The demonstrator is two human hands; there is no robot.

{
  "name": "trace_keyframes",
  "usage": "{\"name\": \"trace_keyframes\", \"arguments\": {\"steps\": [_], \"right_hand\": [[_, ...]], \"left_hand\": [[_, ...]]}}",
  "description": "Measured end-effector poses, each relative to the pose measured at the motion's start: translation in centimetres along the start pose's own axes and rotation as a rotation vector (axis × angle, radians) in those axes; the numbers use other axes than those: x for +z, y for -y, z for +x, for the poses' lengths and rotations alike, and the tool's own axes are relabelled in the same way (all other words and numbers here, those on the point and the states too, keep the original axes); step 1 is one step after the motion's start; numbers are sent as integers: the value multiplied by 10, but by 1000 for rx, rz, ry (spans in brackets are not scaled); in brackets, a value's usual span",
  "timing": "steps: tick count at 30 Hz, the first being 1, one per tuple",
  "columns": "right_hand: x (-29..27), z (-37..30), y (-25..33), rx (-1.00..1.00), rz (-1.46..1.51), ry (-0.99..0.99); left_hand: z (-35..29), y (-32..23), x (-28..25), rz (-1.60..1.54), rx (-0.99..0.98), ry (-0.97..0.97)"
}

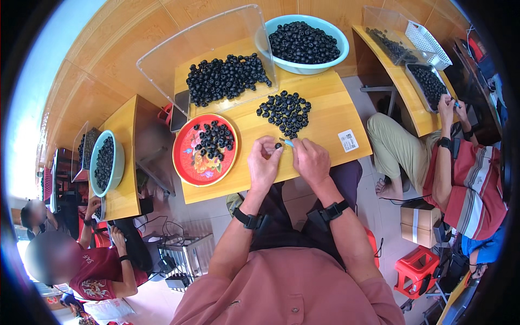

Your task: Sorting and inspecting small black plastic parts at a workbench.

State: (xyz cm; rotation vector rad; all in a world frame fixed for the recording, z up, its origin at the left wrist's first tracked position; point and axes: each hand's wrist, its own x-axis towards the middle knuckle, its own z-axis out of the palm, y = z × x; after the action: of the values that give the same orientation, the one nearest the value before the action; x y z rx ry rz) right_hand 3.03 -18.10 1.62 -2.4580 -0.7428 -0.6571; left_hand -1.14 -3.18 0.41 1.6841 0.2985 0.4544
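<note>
Two hands meet mid-frame: left hand pinches a small, light, probably slippery bead; right hand grips a blue tool.

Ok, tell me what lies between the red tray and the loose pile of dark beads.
Only bare wooden table separates the red tray from the loose pile, per the head view.

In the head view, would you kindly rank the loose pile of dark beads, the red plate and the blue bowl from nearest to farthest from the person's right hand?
From the right hand:
1. Loose pile of dark beads, just ahead.
2. Red plate, to the left.
3. Blue bowl, at the table's far edge.
</note>
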Motion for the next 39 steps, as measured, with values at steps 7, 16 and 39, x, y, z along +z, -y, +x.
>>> {"name": "trace_keyframes", "arguments": {"steps": [7,16,39], "right_hand": [[-1,0,1,-4,7,-19],[-3,-2,2,9,26,-35],[1,-3,1,1,-3,-86]], "left_hand": [[0,-4,-4,142,81,-4],[-5,-8,-28,177,277,-81],[112,-8,-25,714,310,38]]}}
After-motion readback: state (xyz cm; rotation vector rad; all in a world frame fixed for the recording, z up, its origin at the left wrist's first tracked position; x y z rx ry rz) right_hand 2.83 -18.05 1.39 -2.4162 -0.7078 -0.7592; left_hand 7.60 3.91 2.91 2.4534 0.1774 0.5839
